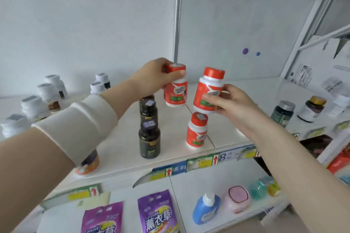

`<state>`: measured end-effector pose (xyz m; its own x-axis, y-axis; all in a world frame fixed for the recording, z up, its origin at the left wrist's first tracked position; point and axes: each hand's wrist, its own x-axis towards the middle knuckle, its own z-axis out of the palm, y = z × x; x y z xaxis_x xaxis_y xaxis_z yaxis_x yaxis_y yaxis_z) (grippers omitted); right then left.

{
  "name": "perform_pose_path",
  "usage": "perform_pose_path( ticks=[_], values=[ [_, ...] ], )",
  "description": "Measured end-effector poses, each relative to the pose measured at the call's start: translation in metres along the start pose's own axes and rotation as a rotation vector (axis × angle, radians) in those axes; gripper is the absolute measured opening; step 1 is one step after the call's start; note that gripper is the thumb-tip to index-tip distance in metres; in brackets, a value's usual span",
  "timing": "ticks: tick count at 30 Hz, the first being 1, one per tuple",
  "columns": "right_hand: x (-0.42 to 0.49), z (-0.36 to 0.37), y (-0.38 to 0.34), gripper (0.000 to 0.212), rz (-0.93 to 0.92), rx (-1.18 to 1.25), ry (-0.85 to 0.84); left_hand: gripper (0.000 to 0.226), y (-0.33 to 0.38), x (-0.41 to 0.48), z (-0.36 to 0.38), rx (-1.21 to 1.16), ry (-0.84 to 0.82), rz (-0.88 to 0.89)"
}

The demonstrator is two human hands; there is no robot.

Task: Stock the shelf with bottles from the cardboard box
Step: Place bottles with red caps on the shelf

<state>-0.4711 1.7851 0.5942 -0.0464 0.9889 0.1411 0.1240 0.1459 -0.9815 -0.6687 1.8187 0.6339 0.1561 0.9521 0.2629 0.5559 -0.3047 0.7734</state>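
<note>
**Shelf stock: three red bottles counted**

1. Standing red bottle [197, 131]: upright on the shelf [121, 138] near its front edge. I took it as my reference.
2. Second red bottle [175, 91]: behind and left of the reference, upright. The left hand [153, 77] gripped it, fingers and thumb curled round the cap. I could not tell whether its base met the shelf.
3. Third red bottle [205, 92]: just above the reference, lifted and slightly tilted. The right hand [233, 104] clasped its body.
4. Dark bottles [149, 138]: a row left of the reference.
5. Purple pouches [157, 212]: one level below the reference.
</note>
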Motion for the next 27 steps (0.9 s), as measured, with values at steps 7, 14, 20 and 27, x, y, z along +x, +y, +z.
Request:
perform_pose_path(
  ticks=[7,14,20,27],
  values=[
    [0.075,0.003,0.037,0.054,0.125,-0.191,-0.145,0.037,-0.042,0.08,0.022,0.162,-0.142,-0.124],
    [0.1,0.013,0.061,0.054,0.189,-0.322,-0.29,0.049,-0.06,0.106,0.034,0.262,-0.276,-0.159],
    [0.099,0.018,0.078,0.053,0.198,-0.315,-0.335,0.049,-0.068,0.108,0.038,0.336,-0.314,-0.162],
    [0.097,0.02,0.085,0.054,0.165,-0.332,-0.336,0.048,-0.069,0.11,0.045,0.481,-0.311,-0.152]
  ],
)
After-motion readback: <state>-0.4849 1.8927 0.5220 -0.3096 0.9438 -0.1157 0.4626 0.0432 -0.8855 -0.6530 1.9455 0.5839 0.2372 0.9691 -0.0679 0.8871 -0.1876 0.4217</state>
